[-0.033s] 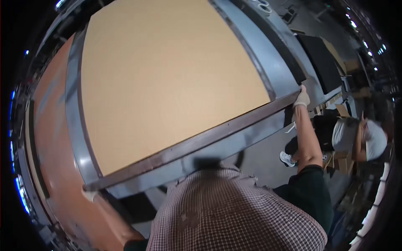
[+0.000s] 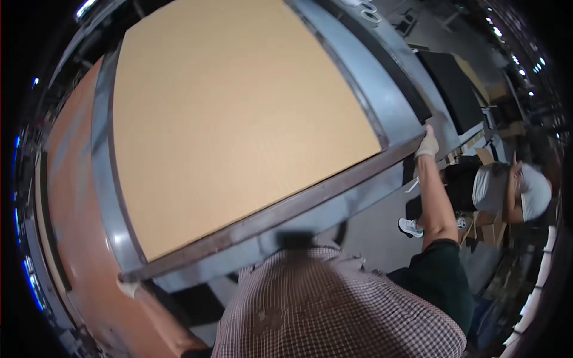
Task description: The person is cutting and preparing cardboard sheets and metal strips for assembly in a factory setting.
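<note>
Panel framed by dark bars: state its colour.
The panel is tan, best seen in the head view.

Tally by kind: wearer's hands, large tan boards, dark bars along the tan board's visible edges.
Hands: 2 (left hand, right hand)
Large tan board: 1
Dark bars: 3 (front bar, left bar, right bar)
Total: 6

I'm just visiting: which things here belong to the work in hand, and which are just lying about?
In use, it seems:
brown bar, along the board's near edge
left hand, at its left end
right hand, at its right end
tan board

Apparently lying about:
white rings, upper right
black panel, right
cardboard box, lower right
</note>
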Demonstrator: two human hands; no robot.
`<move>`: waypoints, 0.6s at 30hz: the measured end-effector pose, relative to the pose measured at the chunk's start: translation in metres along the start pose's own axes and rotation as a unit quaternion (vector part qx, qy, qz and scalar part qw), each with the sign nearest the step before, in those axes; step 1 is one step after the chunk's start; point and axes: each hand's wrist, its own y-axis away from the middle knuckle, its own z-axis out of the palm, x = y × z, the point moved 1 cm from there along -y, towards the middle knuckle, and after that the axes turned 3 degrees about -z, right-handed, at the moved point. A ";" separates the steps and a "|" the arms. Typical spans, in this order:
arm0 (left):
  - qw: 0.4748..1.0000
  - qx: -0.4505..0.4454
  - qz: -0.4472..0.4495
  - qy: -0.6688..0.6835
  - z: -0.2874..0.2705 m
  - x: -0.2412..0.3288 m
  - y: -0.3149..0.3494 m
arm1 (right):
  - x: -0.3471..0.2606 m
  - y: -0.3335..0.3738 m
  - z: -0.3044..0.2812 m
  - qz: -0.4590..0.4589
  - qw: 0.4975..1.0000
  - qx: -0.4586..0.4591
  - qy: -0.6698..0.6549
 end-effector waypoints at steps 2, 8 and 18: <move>0.999 -0.001 0.036 -0.040 0.005 -0.024 -0.004 | 0.007 0.000 -0.014 0.054 0.989 0.023 -0.135; 0.934 -0.021 0.266 -0.236 -0.129 0.004 -0.111 | 0.041 -0.002 0.048 -0.122 0.981 -0.047 0.144; 0.980 -0.142 0.030 0.134 0.039 0.105 0.191 | 0.215 -0.105 -0.217 0.198 0.822 -0.114 -0.521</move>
